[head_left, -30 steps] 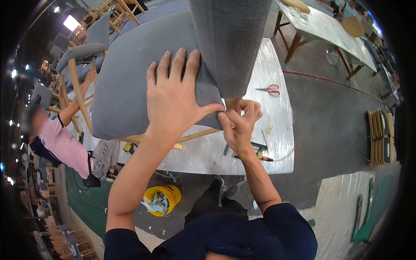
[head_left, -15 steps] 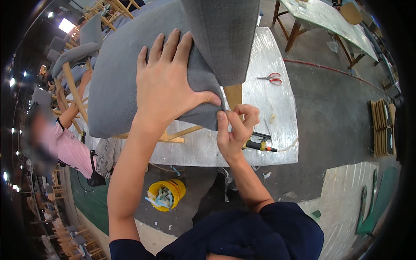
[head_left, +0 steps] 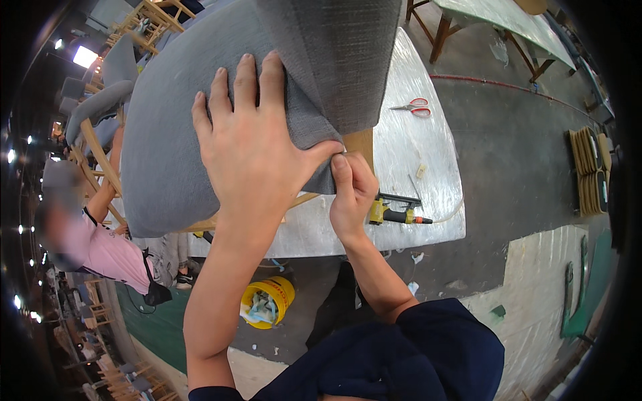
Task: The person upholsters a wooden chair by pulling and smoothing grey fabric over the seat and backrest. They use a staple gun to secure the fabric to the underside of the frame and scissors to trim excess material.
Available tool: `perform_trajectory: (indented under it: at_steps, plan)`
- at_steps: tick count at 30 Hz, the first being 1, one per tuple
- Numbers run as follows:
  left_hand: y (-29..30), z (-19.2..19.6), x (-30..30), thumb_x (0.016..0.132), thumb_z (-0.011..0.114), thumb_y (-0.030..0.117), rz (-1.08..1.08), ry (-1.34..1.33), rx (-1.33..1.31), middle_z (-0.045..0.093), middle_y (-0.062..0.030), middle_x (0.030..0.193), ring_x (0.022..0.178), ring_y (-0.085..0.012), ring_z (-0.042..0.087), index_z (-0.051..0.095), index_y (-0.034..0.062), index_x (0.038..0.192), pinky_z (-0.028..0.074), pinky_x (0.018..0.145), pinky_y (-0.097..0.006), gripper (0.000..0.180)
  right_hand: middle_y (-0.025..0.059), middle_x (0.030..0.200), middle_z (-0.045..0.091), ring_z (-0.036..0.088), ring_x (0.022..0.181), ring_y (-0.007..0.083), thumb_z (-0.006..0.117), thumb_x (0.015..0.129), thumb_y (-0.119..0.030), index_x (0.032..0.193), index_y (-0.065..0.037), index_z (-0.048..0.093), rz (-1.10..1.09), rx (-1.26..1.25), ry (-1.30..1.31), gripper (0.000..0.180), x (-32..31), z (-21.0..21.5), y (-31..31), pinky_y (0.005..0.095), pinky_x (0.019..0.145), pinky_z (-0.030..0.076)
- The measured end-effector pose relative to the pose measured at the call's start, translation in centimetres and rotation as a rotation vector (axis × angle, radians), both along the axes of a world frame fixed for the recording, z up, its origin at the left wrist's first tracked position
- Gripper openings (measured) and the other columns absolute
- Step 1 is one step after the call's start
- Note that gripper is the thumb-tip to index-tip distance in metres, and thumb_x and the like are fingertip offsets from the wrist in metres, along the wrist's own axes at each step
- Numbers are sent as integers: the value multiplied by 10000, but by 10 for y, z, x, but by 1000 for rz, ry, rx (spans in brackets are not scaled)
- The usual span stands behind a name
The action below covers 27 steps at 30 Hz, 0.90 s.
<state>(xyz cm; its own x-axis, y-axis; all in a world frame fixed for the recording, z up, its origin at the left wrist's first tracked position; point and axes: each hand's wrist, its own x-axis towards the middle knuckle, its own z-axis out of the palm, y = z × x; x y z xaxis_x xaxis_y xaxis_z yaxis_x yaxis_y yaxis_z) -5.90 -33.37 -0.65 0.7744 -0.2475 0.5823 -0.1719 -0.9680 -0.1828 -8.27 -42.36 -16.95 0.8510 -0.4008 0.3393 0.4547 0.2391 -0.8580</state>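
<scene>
head view: looking down on an upholstery job
far left: a person in a pink top (head_left: 100,247) beside wooden chair frames
left hand (head_left: 251,144): spread flat, fingers open, pressing the grey fabric (head_left: 174,134) of the chair seat
grey fabric: centre-left, draped over the seat on the silver tabletop (head_left: 414,147)
right hand (head_left: 353,194): fingers closed, pinching the fabric edge by the wooden frame
near, below the tabletop: yellow bucket (head_left: 267,302) on the floor
right: yellow staple gun (head_left: 394,212) just beside the right hand; red scissors (head_left: 414,107) farther off
</scene>
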Motion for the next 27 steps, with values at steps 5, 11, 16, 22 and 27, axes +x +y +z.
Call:
perform_trajectory:
  at_steps: [5,11,16,22,27]
  plan:
    - [5,1,-1,525,974,555,-29,41,3,586,-173,1468,1371,-417,530,560,61,1432,388,1149,-590,1113,49,731,565,507,666,132,710,1004,-106,805,33,669,105,-25,-31,247,-6,-5,-16,308,608,375]
    - [0,3,-9,530,951,625,-21,66,69,564,-210,1478,1380,-447,513,562,14,1399,377,1152,-585,1131,63,702,541,512,630,172,746,959,-118,762,-1,662,150,-87,-105,245,-8,-14,-28,322,584,377]
    - [-2,5,-14,528,922,700,7,124,67,574,-215,1453,1385,-462,505,581,-7,1351,377,1145,-599,1137,59,668,523,506,554,197,764,934,-115,749,-17,667,134,-224,-174,231,-10,-16,-41,340,522,369]
    - [-3,-3,-5,578,914,674,-8,9,60,583,-231,1429,1375,-475,509,580,-16,1350,388,1131,-615,1088,66,684,532,480,606,167,728,974,-102,758,15,636,84,-142,-103,262,-1,-6,-28,329,556,350]
    - [-18,-11,-12,620,933,582,21,-38,47,574,-234,1439,1363,-489,502,539,-22,1424,386,1136,-612,1080,74,690,590,534,622,144,728,982,-66,799,43,680,36,84,7,218,-1,-2,-12,308,578,395]
